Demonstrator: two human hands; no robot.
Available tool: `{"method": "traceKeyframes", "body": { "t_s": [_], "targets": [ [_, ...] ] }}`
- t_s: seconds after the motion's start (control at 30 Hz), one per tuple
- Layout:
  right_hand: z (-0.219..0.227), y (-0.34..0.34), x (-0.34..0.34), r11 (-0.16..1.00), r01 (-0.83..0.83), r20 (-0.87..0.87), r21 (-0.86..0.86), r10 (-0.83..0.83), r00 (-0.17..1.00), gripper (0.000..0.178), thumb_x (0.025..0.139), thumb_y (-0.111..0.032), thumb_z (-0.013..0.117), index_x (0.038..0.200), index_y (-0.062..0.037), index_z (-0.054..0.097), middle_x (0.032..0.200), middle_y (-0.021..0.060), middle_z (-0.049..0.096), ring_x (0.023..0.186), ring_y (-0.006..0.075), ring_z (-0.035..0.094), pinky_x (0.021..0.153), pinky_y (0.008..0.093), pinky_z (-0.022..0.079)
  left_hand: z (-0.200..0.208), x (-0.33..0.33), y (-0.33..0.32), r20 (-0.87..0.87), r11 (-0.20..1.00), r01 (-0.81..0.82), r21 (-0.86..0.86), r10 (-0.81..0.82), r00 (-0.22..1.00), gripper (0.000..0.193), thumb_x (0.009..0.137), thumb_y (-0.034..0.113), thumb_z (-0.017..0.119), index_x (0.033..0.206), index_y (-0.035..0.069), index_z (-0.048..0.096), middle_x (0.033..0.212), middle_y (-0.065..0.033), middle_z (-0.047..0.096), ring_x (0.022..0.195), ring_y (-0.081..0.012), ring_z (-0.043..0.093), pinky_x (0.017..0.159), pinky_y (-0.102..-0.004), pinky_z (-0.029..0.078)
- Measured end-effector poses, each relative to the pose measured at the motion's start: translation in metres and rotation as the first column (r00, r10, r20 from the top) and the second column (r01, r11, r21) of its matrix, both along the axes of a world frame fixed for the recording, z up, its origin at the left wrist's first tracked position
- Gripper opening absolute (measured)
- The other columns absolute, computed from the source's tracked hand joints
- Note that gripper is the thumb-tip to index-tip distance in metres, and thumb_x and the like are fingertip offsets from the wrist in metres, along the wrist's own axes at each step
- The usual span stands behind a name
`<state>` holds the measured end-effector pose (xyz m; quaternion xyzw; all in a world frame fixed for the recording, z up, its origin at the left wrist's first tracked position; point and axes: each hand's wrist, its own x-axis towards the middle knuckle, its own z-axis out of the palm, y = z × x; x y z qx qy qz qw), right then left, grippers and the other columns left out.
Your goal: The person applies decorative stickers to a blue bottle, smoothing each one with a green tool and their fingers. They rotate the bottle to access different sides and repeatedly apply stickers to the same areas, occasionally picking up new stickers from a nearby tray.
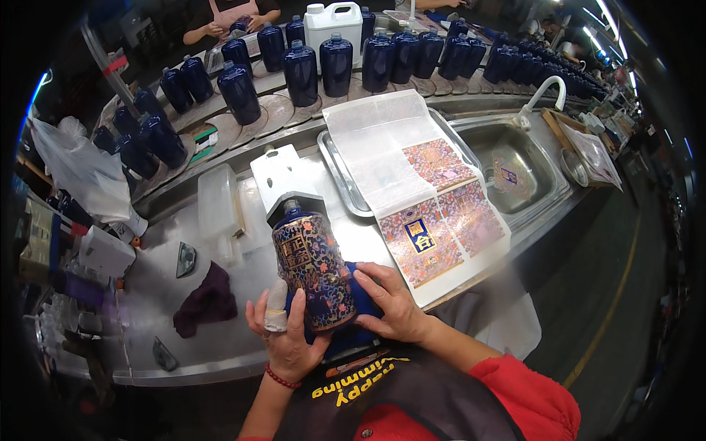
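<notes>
Glazed bottle lay tilted over a blue cloth at bench edge, left hand & right hand both clasped round its body. Prob heavy, slick, breakable imo, so best held low w/ both palms.

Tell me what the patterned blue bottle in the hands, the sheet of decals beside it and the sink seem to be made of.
Dark blue patterned bottle: likely glazed ceramic or glass; glossy highlights, rigid rounded body. Sheet of ornate pink and blue decals: seemingly thin printed paper or film on a pale backing; it lies flat and overhangs the bench edge. Sink: looks like brushed stainless steel; grey, with soft metallic reflections.
</notes>
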<state>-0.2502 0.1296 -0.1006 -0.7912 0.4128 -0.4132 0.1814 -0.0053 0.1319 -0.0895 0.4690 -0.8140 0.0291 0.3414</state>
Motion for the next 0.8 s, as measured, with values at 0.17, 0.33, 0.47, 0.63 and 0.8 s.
{"method": "traceKeyframes", "body": {
  "t_s": [0.17,0.33,0.47,0.63,0.8],
  "targets": [
    [-0.001,-0.001,0.002,0.996,0.030,-0.015,-0.088,-0.031,0.999,0.082,0.076,-0.018,0.083,0.149,-0.0045,0.047,0.146,0.0202,0.048,0.128,0.0413,0.050,0.107,0.0500,0.043,0.010,-0.005,0.003,0.082,0.999,0.026,-0.027,-0.024,0.996,0.087,0.073,0.040,0.085,0.148,0.014,0.048,0.140,-0.0171,0.048,0.132,-0.0388,0.040,0.117,-0.0643,0.018],
    [0.008,0.000,0.009,0.972,0.037,-0.026,-0.232,-0.045,0.999,0.078,0.076,-0.020,0.082,0.146,-0.0064,0.050,0.143,0.0176,0.052,0.124,0.0393,0.053,0.105,0.0505,0.044,0.012,-0.008,0.003,0.020,1.000,-0.018,-0.016,0.018,1.000,0.084,0.067,0.036,0.086,0.142,0.018,0.054,0.131,-0.0111,0.053,0.128,-0.0332,0.042,0.117,-0.0625,0.016],
    [0.014,-0.001,0.014,0.972,0.009,0.010,-0.235,-0.007,1.000,0.080,0.075,-0.020,0.083,0.147,-0.0069,0.049,0.143,0.0179,0.051,0.125,0.0388,0.053,0.104,0.0501,0.044,0.018,-0.008,0.004,0.040,1.000,-0.027,-0.017,0.027,0.999,0.085,0.065,0.037,0.088,0.141,0.017,0.055,0.129,-0.0097,0.055,0.124,-0.0325,0.046,0.117,-0.0622,0.016],
    [0.007,0.000,0.011,0.996,0.073,0.086,-0.051,-0.068,0.994,0.091,0.070,-0.016,0.088,0.148,0.0004,0.044,0.143,0.0220,0.050,0.126,0.0405,0.052,0.107,0.0507,0.043,0.012,-0.002,0.002,-0.004,0.999,-0.047,-0.015,0.047,0.999,0.086,0.067,0.040,0.088,0.142,0.015,0.054,0.123,-0.0093,0.059,0.120,-0.0323,0.047,0.117,-0.0618,0.016],
    [0.000,0.001,0.013,0.989,0.046,-0.021,-0.139,-0.050,0.999,0.092,0.078,-0.018,0.086,0.154,0.0008,0.036,0.146,0.0236,0.045,0.133,0.0405,0.046,0.110,0.0501,0.040,-0.002,0.005,0.001,-0.061,0.999,-0.034,0.011,0.035,0.998,0.087,0.072,0.050,0.084,0.145,0.014,0.052,0.122,-0.0089,0.063,0.123,-0.0322,0.045,0.117,-0.0617,0.014]
  ]
}}
